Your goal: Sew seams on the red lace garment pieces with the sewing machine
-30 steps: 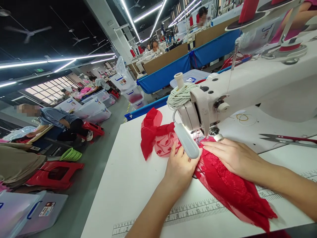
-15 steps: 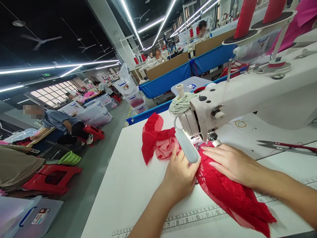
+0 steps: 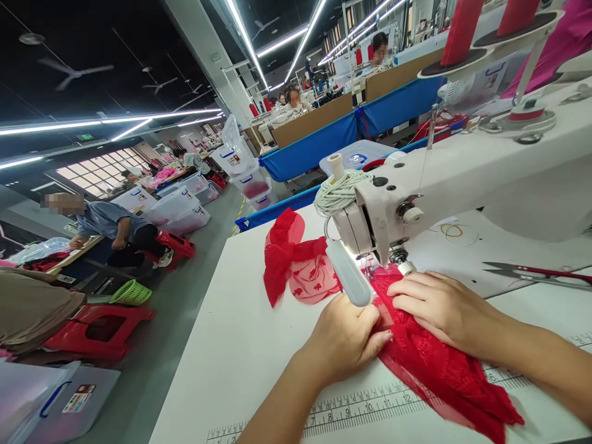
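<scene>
Red lace fabric (image 3: 428, 348) runs from under the sewing machine's (image 3: 365, 219) presser foot (image 3: 369, 269) towards the table's front right. More of the sheer red cloth lies bunched behind and to the left of the needle. Left of the needle, my left hand (image 3: 346, 336) is closed on the lace edge, thumb against bent fingers. My right hand (image 3: 439, 308) rests over the lace on the right, its fingers bent and gathered on it with the thumb hidden. A grey lamp (image 3: 349, 274) covers part of the left hand's far side.
Red-handled thread snips (image 3: 531, 271) lie on the machine bed at right. A ruler strip (image 3: 351, 414) is printed along the white table (image 3: 217, 345). Red thread cones (image 3: 462, 31) stand above the machine. Plastic boxes, red stools and other people at work are at left.
My left hand has drawn back towards me from beside the needle, its fingers now curled with the thumb on the lace. My right hand has slid slightly back and its fingers have bent.
</scene>
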`<state>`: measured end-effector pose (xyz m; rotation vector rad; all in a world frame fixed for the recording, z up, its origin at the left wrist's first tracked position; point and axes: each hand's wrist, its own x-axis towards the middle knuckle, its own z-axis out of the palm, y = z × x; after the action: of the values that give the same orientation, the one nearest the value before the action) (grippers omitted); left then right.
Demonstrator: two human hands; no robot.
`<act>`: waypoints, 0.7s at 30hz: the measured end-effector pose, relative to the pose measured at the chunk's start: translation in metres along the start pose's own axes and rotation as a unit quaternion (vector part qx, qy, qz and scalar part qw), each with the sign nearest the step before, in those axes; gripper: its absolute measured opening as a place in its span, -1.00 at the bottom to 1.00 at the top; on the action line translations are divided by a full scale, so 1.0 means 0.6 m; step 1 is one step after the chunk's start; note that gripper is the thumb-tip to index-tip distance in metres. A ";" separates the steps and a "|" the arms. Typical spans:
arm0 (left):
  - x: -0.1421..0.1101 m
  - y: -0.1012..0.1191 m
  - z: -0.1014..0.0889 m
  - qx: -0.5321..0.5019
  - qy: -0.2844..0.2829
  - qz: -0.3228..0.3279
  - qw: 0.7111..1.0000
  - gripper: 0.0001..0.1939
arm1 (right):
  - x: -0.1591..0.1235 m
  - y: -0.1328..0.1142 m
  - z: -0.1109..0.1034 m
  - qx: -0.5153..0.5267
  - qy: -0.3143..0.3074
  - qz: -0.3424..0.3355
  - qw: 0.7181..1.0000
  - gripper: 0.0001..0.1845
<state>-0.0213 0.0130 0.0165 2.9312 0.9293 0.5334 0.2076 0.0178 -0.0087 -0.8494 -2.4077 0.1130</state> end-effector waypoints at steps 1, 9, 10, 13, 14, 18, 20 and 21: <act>0.000 0.003 -0.001 0.005 -0.001 -0.006 1.000 -0.45 | 0.000 0.000 -0.001 -0.003 -0.004 -0.001 1.000 -0.70; -0.004 0.017 0.008 0.072 0.018 -0.012 0.997 -0.19 | -0.002 0.000 0.002 -0.006 -0.007 0.001 1.000 -0.73; -0.005 0.017 0.010 0.079 0.025 -0.014 0.996 -0.18 | -0.003 0.000 0.003 -0.007 -0.005 0.003 1.000 -0.73; -0.008 0.018 0.013 0.106 0.042 -0.010 0.993 -0.15 | -0.004 0.000 0.005 -0.007 -0.006 0.007 1.000 -0.73; -0.009 0.019 0.013 0.114 0.043 -0.008 0.993 -0.14 | -0.004 0.001 0.005 -0.008 -0.005 0.007 1.000 -0.73; -0.008 0.021 0.013 0.124 0.053 -0.005 0.991 -0.14 | -0.005 0.002 0.006 -0.010 -0.002 0.007 1.000 -0.73; -0.007 0.022 0.013 0.125 0.062 -0.003 0.990 -0.14 | -0.004 0.003 0.006 -0.006 -0.001 0.007 1.000 -0.73; -0.006 0.022 0.014 0.125 0.065 -0.002 0.990 -0.14 | -0.004 0.003 0.007 -0.003 0.000 0.006 1.000 -0.73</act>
<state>-0.0140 0.0007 0.0090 3.1464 1.0898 0.6610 0.2078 0.0183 -0.0136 -0.8672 -2.4049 0.1101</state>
